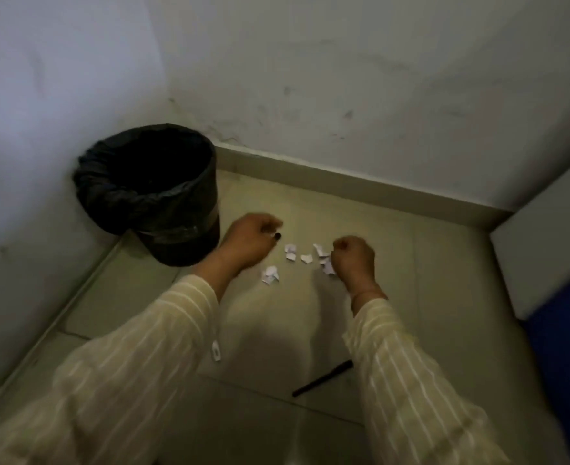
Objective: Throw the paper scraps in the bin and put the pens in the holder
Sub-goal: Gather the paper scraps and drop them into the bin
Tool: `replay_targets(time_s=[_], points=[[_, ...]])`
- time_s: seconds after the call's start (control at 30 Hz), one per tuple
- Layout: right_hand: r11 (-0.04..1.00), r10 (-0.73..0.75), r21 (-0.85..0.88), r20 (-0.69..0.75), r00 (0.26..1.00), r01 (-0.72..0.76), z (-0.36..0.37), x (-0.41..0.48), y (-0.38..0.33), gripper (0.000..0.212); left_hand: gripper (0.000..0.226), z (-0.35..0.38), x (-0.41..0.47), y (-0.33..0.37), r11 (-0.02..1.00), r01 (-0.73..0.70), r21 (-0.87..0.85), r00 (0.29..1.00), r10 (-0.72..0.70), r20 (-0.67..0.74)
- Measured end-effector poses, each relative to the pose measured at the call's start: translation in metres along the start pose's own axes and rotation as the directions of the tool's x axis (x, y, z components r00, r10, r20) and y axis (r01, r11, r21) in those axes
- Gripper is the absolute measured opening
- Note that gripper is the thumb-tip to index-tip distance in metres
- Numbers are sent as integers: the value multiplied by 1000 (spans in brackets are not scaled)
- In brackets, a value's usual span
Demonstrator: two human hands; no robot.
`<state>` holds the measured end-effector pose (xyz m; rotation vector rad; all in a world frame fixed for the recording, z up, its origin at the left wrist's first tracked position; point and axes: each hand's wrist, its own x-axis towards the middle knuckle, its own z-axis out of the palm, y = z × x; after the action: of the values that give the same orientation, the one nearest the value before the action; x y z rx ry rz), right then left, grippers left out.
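Note:
Several white paper scraps lie on the tiled floor between my two hands. My left hand hovers just left of them with its fingers curled in; I cannot see anything in it. My right hand is closed into a fist at the right end of the scraps, and white paper shows at its edge, seemingly gripped. A black bin lined with a black bag stands in the corner, left of my left hand. A black pen lies on the floor nearer to me, partly under my right sleeve.
White walls meet behind the bin, with a skirting strip along the floor. A white and blue piece of furniture stands at the right. No pen holder is in view.

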<state>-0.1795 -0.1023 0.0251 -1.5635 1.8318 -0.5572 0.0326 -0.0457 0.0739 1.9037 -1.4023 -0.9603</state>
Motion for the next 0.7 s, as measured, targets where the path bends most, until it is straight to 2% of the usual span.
replay_targets(time_s=[0.1, 0.17, 0.23, 0.3, 0.37, 0.47, 0.6, 0.7], points=[[986, -11, -161, 172, 985, 39, 29, -22, 45, 39, 49, 46, -8, -28, 988, 74, 135, 993, -85, 85], [953, -44, -270, 332, 942, 140, 52, -41, 63, 54, 50, 65, -9, -45, 973, 114, 201, 984, -139, 113], [904, -102, -340, 416, 904, 258, 65, -55, 71, 66, 56, 76, -6, -54, 957, 152, 246, 971, -191, 142], [924, -169, -262, 371, 913, 277, 66, -57, 72, 64, 60, 84, 0, -57, 951, 182, 250, 961, -225, 158], [949, -209, -182, 243, 947, 256, 63, -44, 70, 62, 60, 89, 5, -59, 948, 198, 251, 957, -242, 161], [954, -220, -186, 98, 971, 235, 59, -13, 66, 68, 60, 95, 10, -65, 947, 206, 246, 955, -249, 159], [960, -149, -210, 174, 973, 184, 75, -10, 64, 78, 48, 96, 15, -74, 969, 172, 178, 983, -182, 37], [954, -219, -155, 233, 948, 258, 97, -36, 64, 78, 41, 90, 19, -77, 978, 165, 127, 983, -152, -101]])
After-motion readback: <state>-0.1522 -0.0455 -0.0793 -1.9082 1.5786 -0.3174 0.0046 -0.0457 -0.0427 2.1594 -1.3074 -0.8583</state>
